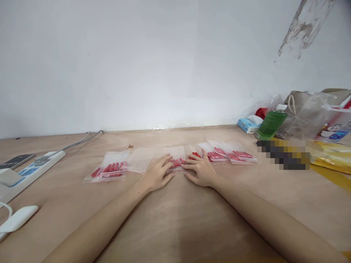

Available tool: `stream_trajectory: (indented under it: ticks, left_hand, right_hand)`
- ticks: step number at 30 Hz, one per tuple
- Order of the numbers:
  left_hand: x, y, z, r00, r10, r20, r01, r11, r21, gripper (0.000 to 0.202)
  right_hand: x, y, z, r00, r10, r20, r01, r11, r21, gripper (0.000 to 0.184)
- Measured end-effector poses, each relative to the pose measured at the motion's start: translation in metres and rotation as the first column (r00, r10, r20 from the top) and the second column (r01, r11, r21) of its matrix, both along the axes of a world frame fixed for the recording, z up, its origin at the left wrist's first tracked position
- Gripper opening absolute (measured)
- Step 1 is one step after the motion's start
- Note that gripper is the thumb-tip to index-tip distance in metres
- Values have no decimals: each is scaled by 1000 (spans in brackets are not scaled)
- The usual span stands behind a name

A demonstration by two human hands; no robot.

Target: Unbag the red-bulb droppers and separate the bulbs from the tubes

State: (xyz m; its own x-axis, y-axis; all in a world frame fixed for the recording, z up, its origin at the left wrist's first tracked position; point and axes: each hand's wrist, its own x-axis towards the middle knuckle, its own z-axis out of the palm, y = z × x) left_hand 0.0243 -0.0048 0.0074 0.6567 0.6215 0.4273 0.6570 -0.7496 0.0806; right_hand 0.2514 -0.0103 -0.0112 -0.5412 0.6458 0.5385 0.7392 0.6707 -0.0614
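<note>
A row of several small clear zip bags (179, 157) with red pieces inside lies across the wooden table (175, 219). My left hand (158, 173) rests flat on the middle bags, fingers stretched out. My right hand (200, 170) lies flat beside it on the same bags, fingertips almost meeting the left ones. The leftmost bag (109, 170) and the rightmost bags (233, 153) lie untouched. Neither hand grips anything.
A white power strip (33, 168) with a grey cable and a phone (16, 160) lie at the left, with a white mouse-like object (18, 218) near the front left edge. A green bottle (271, 123), tissue pack (250, 124) and plastic bags (315, 117) crowd the right.
</note>
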Motion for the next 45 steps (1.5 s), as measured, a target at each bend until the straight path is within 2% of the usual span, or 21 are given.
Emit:
stream_trajectory:
  ticks: [3,7,14,21,29,35,39,42,45]
  left_hand:
    - [2,6,-6,997,-71,15,71,997,-6,20]
    - [5,12,-11,999,-25,36,27,998,-57,22]
    - [13,6,-7,984,63,169,-30,981,-194,22]
    - [15,-2,-9,971,99,219,-56,979,-197,19]
    - [13,-3,-10,975,95,202,-55,979,-195,18]
    - [15,-6,-8,977,102,189,-68,982,-179,19]
    - [19,-10,-8,976,109,189,-90,990,-106,13]
    - [24,-9,-12,967,56,248,-35,996,-87,12]
    - [28,-5,-16,950,-5,312,46,991,-125,17]
  right_hand:
    - [0,0,-1,1000,-5,-5,5,1000,-19,29]
    - [1,0,-1,1000,-7,-6,7,1000,-6,30]
    - [-6,4,-3,998,-23,-66,32,991,133,20]
    - [-14,6,-7,1000,9,-29,0,962,275,19]
    - [-11,9,-9,1000,29,4,-29,956,293,21]
    - [-12,9,-8,998,-48,-42,58,951,303,18]
    - [-12,11,-10,999,26,-43,-9,938,346,17]
    - [-13,12,-10,994,89,-57,-60,920,388,17]
    - [-14,11,-9,989,136,-54,-101,902,421,20]
